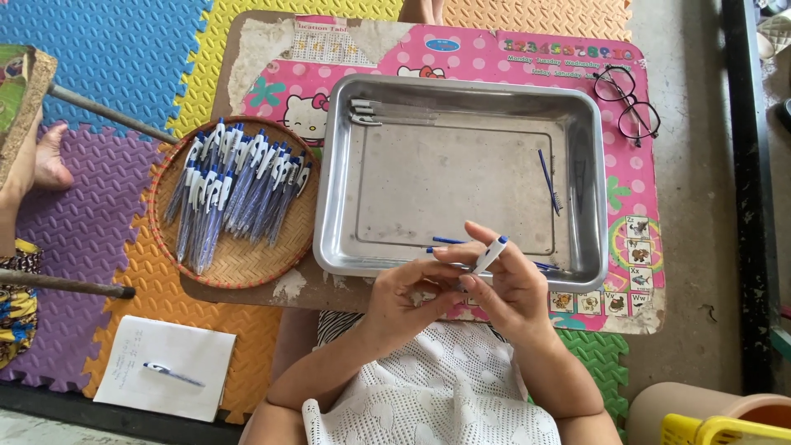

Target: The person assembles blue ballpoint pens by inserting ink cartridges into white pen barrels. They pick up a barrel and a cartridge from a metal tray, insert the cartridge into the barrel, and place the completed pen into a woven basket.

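My right hand [511, 284] grips a white and blue pen part [491, 253] between thumb and fingers. My left hand [409, 298] meets it from the left and pinches the same piece at its lower end. Both hands hover over the near rim of a steel tray [461, 111]. Inside the tray lie a blue refill with a spring [549, 183], clear pen barrels [395, 111] at the far left corner, and another blue refill [447, 241] just beyond my fingers.
A round woven basket [247, 259] to the left holds several assembled blue and white pens [235, 191]. Glasses [630, 103] lie at the table's far right. A paper sheet with a pen [169, 375] rests on the foam mat. Another person's foot [49, 161] is at left.
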